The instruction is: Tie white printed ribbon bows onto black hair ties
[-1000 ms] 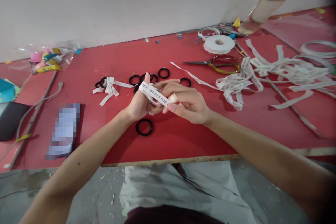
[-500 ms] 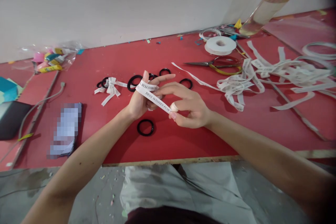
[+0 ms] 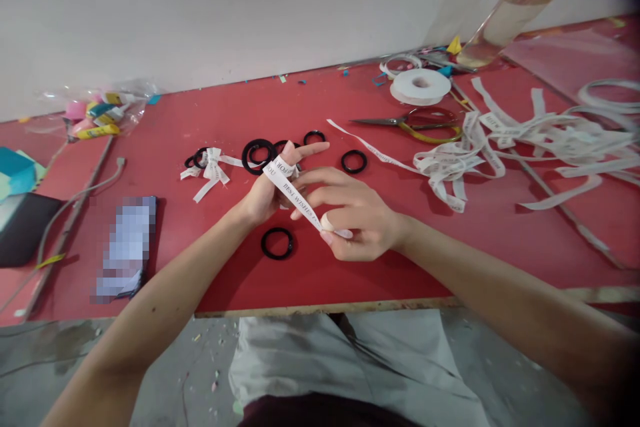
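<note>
A white printed ribbon [image 3: 296,199] with black lettering loops over the thumb of my left hand [image 3: 267,197] and runs down to my right hand [image 3: 357,217]. My left hand has its index finger stretched out, while its other fingers curl around the ribbon, partly hidden. The thumb and fingers of my right hand pinch the ribbon's other end. On the table nearby lie several black hair ties: one [image 3: 277,243] below my hands, one [image 3: 354,161] to the right, and others [image 3: 259,156] behind my left hand. A tied ribbon bow [image 3: 212,165] on black hair ties lies to the left.
On the red table [image 3: 310,283], scissors [image 3: 405,123], a white ribbon roll [image 3: 420,87] and a heap of printed ribbon [image 3: 450,163] lie to the right. A glass vase [image 3: 500,30] stands behind. Left are a phone [image 3: 126,247], a cable [image 3: 75,200] and a plastic bag [image 3: 100,110].
My right hand has moved slightly down, drawing the ribbon along at a steeper slant. My left thumb has lowered beside the loop.
</note>
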`<state>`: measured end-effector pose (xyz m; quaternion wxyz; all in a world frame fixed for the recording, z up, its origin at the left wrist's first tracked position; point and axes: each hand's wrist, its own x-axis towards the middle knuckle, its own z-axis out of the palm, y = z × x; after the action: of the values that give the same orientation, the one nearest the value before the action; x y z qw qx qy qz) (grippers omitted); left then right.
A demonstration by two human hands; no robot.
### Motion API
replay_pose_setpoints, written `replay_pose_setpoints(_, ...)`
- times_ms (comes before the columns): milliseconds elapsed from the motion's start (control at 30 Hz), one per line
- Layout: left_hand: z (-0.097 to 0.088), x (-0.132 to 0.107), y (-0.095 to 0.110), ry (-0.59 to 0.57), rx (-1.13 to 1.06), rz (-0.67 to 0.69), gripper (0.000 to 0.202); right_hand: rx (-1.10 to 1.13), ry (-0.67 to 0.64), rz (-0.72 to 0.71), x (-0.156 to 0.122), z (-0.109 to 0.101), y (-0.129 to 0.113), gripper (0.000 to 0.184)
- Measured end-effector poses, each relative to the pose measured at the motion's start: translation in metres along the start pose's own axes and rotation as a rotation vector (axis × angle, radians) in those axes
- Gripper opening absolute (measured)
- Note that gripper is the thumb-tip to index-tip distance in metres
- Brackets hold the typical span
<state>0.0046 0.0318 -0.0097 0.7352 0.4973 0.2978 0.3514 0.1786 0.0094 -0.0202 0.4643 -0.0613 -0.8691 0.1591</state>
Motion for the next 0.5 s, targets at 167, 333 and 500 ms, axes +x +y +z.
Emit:
replay_pose_setpoints(167, -0.0032, -0.0002, 0.0051, 0.035, -0.014, 0.027, 0.071, -0.001, -0.101, -0.032, 0.0008, 0.0049, -0.0060, 0.014)
replay_pose_setpoints(333, -0.0050, -0.0005, 0.0080, 0.022, -0.025, 0.023, 0.068, 0.005, -0.115, -0.042, 0.0026, 0.0083, -0.0095, 0.017)
replay_pose_setpoints(500, -0.0050, 0.0004, 0.0071, 0.010, -0.015, 0.022, 0.070, 0.051, -0.026, -0.027, 0.0045, 0.0066, -0.0104, 0.022)
